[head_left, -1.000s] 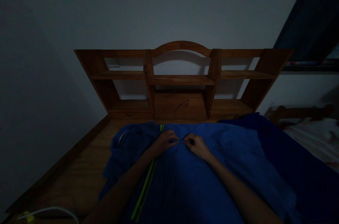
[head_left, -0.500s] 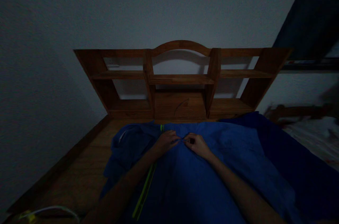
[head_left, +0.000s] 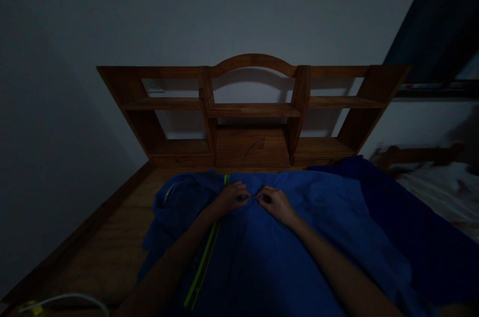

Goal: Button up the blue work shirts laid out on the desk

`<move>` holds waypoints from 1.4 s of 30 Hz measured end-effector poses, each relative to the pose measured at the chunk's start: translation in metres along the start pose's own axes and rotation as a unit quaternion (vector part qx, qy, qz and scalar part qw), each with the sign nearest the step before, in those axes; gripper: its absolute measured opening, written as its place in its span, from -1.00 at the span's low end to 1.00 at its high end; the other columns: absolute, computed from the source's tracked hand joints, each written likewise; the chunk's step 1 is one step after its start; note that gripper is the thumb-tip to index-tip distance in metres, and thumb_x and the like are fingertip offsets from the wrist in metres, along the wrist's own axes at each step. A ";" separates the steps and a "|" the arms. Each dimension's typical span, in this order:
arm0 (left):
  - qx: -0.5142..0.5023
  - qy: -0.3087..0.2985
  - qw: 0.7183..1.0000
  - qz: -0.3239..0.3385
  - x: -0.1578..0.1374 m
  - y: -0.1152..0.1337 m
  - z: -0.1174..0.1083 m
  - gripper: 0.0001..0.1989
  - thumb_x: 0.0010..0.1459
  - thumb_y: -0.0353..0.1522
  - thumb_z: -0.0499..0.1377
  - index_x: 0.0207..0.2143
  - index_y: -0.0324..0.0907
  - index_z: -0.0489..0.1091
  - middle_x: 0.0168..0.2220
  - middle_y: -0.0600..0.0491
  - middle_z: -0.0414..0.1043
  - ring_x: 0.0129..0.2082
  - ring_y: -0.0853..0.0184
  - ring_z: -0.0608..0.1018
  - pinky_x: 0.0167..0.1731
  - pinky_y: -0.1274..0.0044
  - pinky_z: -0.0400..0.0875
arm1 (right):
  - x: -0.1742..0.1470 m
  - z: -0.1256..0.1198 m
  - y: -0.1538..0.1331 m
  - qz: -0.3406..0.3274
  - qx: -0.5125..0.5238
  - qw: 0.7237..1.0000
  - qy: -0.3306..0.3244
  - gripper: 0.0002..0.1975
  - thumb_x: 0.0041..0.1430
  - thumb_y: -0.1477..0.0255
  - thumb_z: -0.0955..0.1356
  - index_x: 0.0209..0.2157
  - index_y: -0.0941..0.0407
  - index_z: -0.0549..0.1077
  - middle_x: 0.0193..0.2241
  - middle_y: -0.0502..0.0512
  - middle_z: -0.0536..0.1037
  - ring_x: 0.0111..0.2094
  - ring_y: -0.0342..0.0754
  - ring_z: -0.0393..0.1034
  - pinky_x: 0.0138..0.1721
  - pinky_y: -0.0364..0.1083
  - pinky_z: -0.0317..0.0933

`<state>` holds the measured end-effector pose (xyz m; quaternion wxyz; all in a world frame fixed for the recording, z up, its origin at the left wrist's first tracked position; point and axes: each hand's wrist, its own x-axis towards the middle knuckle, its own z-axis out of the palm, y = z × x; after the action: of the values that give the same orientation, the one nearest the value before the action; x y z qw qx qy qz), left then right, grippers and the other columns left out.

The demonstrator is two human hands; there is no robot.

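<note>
My left hand and right hand nearly meet over the blue garment, spread beneath them on wooden boards, both with thumb and fingers closed on a pinch of its cloth. Soft and creased, it bunches at left, and a straight yellow-green strip runs down it under my left forearm. Its near edge is cut off, and dimness hides what exactly sits between my fingertips.
</note>
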<state>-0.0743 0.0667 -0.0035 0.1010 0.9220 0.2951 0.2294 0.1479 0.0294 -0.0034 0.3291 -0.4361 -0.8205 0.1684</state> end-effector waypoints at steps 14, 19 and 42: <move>-0.037 0.028 0.998 -0.032 0.001 0.004 0.008 -0.83 0.17 -0.35 0.12 -0.21 -0.14 0.46 -0.41 0.08 0.35 -0.35 0.39 0.39 -0.29 0.55 0.24 | 0.000 0.007 0.002 0.018 -0.012 0.999 0.047 -0.93 0.17 0.43 0.31 -0.33 0.10 0.45 -0.37 0.01 0.44 -0.35 -0.16 0.33 -0.30 -0.19 0.16; -0.042 0.041 0.997 -0.050 0.003 0.004 0.011 -0.86 0.16 -0.36 0.12 -0.26 -0.18 0.45 -0.39 0.07 0.36 -0.35 0.39 0.39 -0.30 0.56 0.24 | 0.001 0.007 0.004 0.018 -0.011 0.999 0.049 -0.93 0.17 0.42 0.32 -0.37 0.10 0.43 -0.40 -0.01 0.42 -0.37 -0.16 0.31 -0.32 -0.19 0.15; -0.071 0.044 0.993 -0.082 0.005 0.020 -0.002 -0.73 0.27 -0.24 -0.01 -0.34 -0.19 0.38 -0.33 0.04 0.37 -0.26 0.36 0.42 -0.21 0.54 0.29 | 0.002 0.003 -0.005 0.022 -0.014 0.999 0.035 -0.90 0.19 0.40 0.30 -0.35 0.11 0.44 -0.38 0.01 0.44 -0.37 -0.16 0.34 -0.30 -0.19 0.19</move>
<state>-0.0611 0.0534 0.0064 0.1714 0.8743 0.3567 0.2810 0.1420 0.0280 -0.0024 0.3472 -0.4646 -0.8009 0.1486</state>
